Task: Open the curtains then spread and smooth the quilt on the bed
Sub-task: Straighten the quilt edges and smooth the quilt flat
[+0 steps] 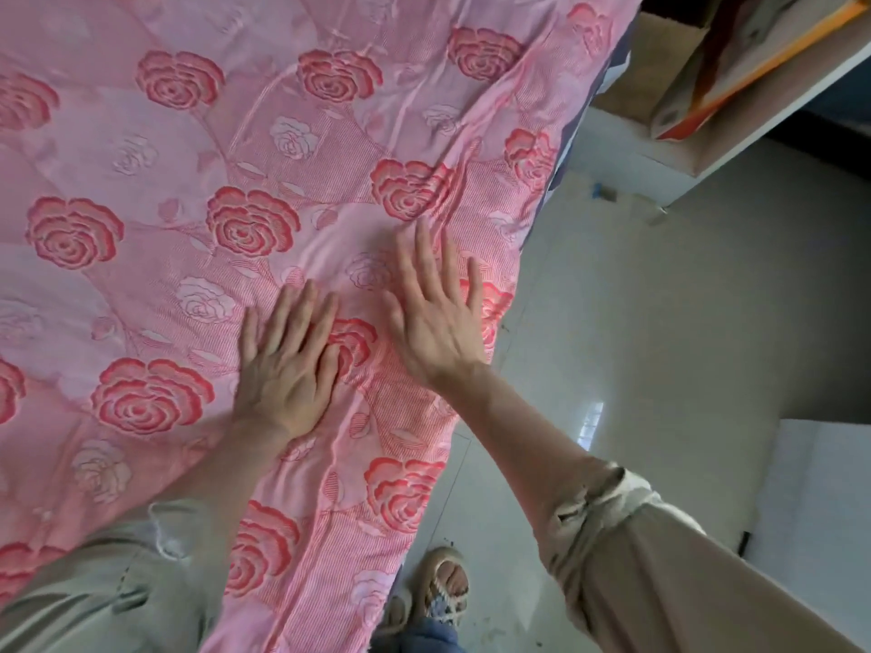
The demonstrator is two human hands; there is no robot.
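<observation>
A pink quilt point(198, 148) with red and pale rose patterns covers the bed and fills the left and middle of the view. Its right edge hangs over the bedside toward the floor. My left hand point(285, 369) lies flat, palm down, on the quilt near that edge, fingers together and pointing away from me. My right hand point(436, 318) rests flat just to its right, fingers spread, close to the quilt's edge. Neither hand holds any fabric. Shallow creases run through the quilt beyond my fingertips. No curtains are in view.
Grey tiled floor point(660, 322) runs along the right of the bed. A white shelf unit point(716, 148) with cardboard and an orange box point(735, 73) stands at the upper right. A white panel point(815, 487) sits at the lower right. My sandalled foot point(443, 586) stands by the bedside.
</observation>
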